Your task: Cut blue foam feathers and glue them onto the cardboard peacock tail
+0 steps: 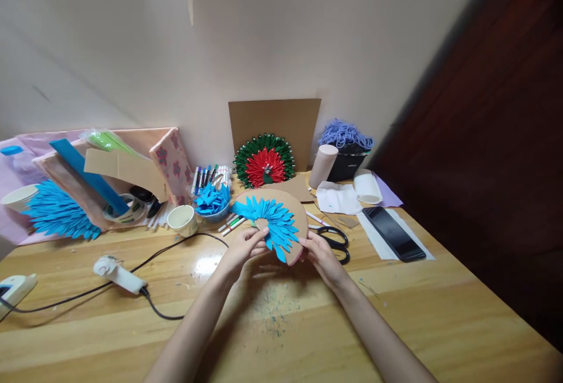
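Note:
A rounded piece of cardboard [295,202] is held tilted above the table, with pointed blue petals [275,224] layered over part of its face. My left hand [248,247] grips its lower left edge, the thumb lying on the front by the innermost petals. At the lower right edge, my right hand [320,254] pinches the cardboard's rim. Fingers behind the board are partly hidden. Just beyond my right hand lie black-handled scissors [336,242], partly covered. A bowl of loose blue petals [212,200] stands to the left of the cardboard.
A white glue gun [118,274] lies at left, its black cord crossing the table. Behind it are a paper cup [182,220] and a tape roll [127,210]. A red and green fan-shaped craft [265,163] leans at the back. A phone [393,233] lies at right.

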